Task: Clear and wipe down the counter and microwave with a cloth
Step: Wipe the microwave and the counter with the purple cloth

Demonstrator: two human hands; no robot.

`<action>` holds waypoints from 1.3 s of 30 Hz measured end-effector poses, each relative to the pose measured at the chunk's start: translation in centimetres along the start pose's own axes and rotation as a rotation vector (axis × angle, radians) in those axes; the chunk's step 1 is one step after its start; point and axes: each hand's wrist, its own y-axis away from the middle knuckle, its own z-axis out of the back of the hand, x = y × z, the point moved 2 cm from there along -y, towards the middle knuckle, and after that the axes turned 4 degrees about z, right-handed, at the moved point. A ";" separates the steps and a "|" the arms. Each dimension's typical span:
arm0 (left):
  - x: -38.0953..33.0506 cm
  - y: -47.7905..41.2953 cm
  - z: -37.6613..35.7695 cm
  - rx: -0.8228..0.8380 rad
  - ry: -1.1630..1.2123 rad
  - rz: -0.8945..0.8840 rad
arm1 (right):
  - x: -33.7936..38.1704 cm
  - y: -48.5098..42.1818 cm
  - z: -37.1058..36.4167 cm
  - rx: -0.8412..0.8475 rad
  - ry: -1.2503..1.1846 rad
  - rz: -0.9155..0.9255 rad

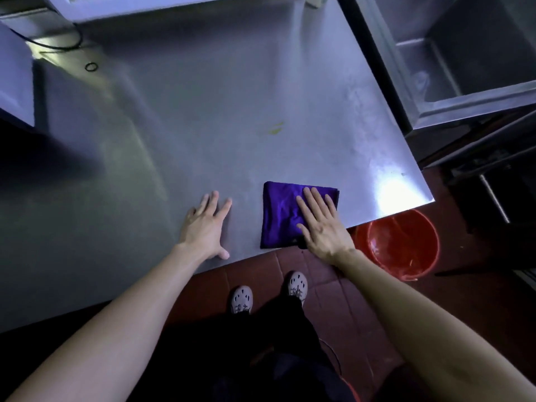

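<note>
A folded purple cloth (281,214) lies flat on the steel counter (203,117) near its front edge. My right hand (322,224) presses palm-down on the cloth's right half, fingers spread. Flat on the bare counter just left of the cloth rests my left hand (207,224), fingers apart and holding nothing. A small yellowish smear (275,128) marks the counter beyond the cloth. The bottom edge of a white appliance (162,8), possibly the microwave, shows at the top.
A red bucket (401,245) stands on the tiled floor below the counter's right corner. A steel sink basin (470,62) adjoins the counter on the right. A small black ring (91,67) and a black cable (58,44) lie at the back left.
</note>
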 end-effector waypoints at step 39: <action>-0.7 1.1 1.5 -0.011 0.058 0.108 | -8.3 0.3 1.7 -0.155 -0.066 -0.575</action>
